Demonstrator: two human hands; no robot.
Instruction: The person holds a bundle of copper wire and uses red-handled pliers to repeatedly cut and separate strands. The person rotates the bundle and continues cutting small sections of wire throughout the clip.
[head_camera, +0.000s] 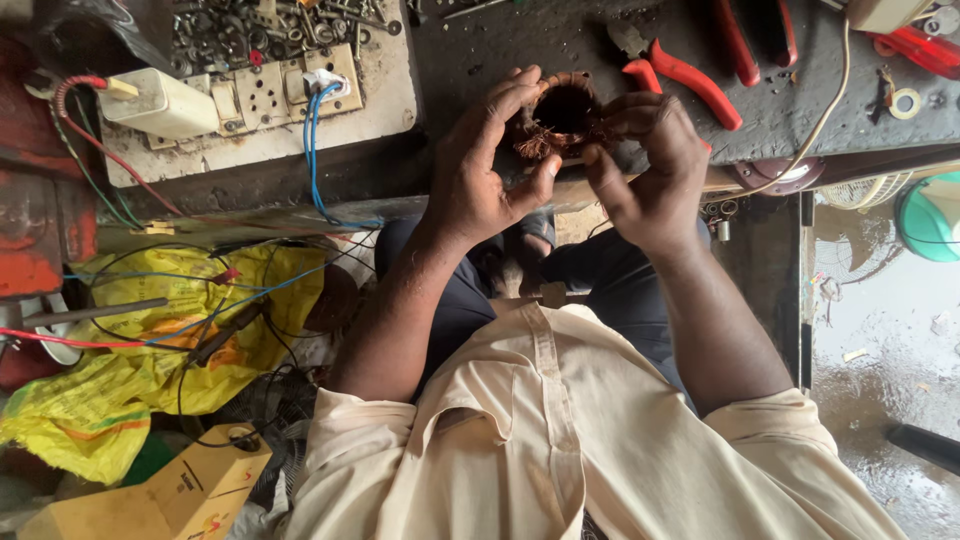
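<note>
At the far left, a crumpled yellow plastic sack (150, 340) lies below the worktop, with thin red, blue and black wires (200, 285) trailing across it and a yellow cardboard box (190, 480) beneath. Above, on the dark, grimy worktop (560, 40), sits a dirty white switch-and-socket board (270, 95) with a blue cable (318, 150) plugged in; behind it a heap of loose nuts and washers (250, 30) lies piled, its container unclear. At the centre, over the worktop's front edge, the left hand (480, 170) curls its fingers around the side of a round copper-wire motor winding (560, 115), gripping it. The right hand (650, 165) pinches the winding's frayed rim between thumb and fingers. Just beyond lie red-handled pliers (690, 85), touching nothing held. Farther right, a cream cable (810, 140) crosses the worktop, and a teal fan (930, 215) stands over the wet floor (880, 340).
</note>
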